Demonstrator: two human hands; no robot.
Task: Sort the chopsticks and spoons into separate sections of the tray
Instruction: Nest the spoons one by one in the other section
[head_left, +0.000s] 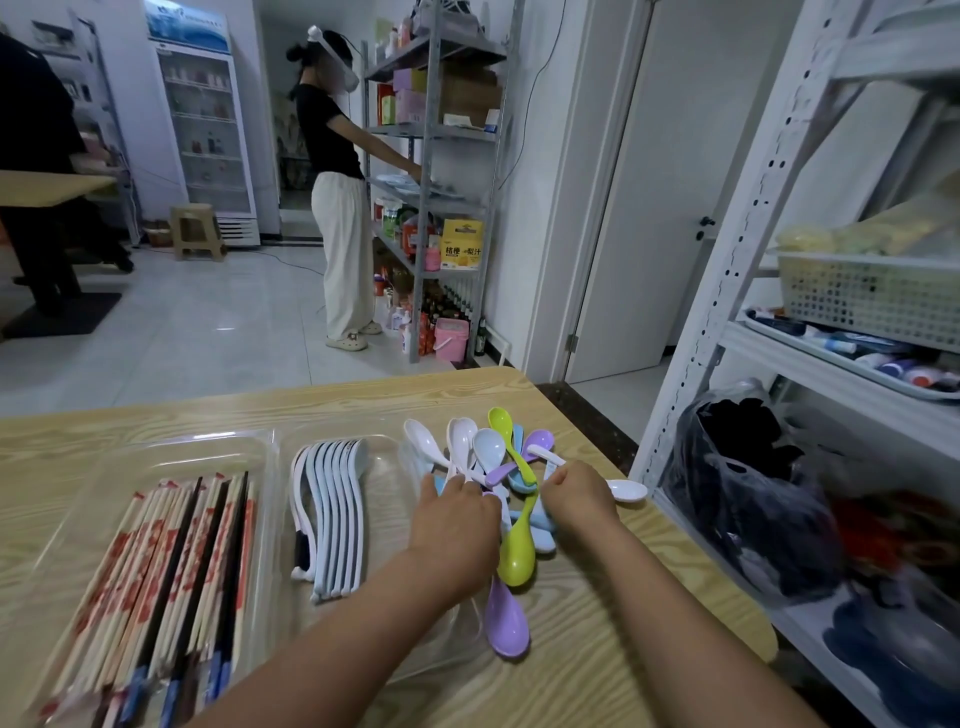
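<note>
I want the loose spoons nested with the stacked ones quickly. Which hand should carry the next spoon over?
Probably the left hand: it rests on the spoon pile on the side nearest the nested spoons in the tray. The right hand pinches a white spoon farther away.

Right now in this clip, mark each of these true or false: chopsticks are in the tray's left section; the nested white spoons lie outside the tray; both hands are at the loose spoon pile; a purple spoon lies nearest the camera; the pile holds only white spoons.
1. Chopsticks are in the tray's left section: true.
2. The nested white spoons lie outside the tray: false, they sit in its next section.
3. Both hands, left and right, are at the spoon pile: true.
4. A purple spoon lies nearest the camera: true.
5. The pile holds only white spoons: false, green, blue and purple ones too.
</note>
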